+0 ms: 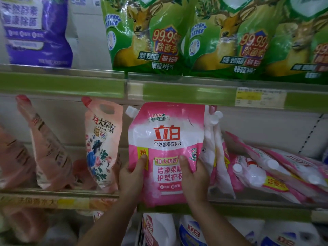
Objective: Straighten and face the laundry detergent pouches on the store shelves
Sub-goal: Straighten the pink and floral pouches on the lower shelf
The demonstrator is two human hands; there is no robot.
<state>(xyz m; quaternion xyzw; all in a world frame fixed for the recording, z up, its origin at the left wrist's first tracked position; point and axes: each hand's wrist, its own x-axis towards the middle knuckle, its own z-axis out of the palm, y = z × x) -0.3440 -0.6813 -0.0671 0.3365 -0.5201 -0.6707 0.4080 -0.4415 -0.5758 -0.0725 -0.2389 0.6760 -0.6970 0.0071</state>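
Both grips grasp my upright pink-and-white plastic detergent pouch [166, 153] at the shelf's front edge [248, 205]: left hand [132, 176], right hand [194, 178]; slumped pink pouches [266, 167] lie rightward.

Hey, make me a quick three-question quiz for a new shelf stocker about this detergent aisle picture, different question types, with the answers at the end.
1. True or false: both hands, left and right, hold the upright pink pouch by its lower part.
2. Multiple choice: the pink pouches to the right of the held one are A) upright and faced, B) fallen over and leaning, C) hanging from hooks.
3. Fill in: the green pouches on the shelf above show a picture of a ____.

Key: 1 true; 2 B; 3 deer.
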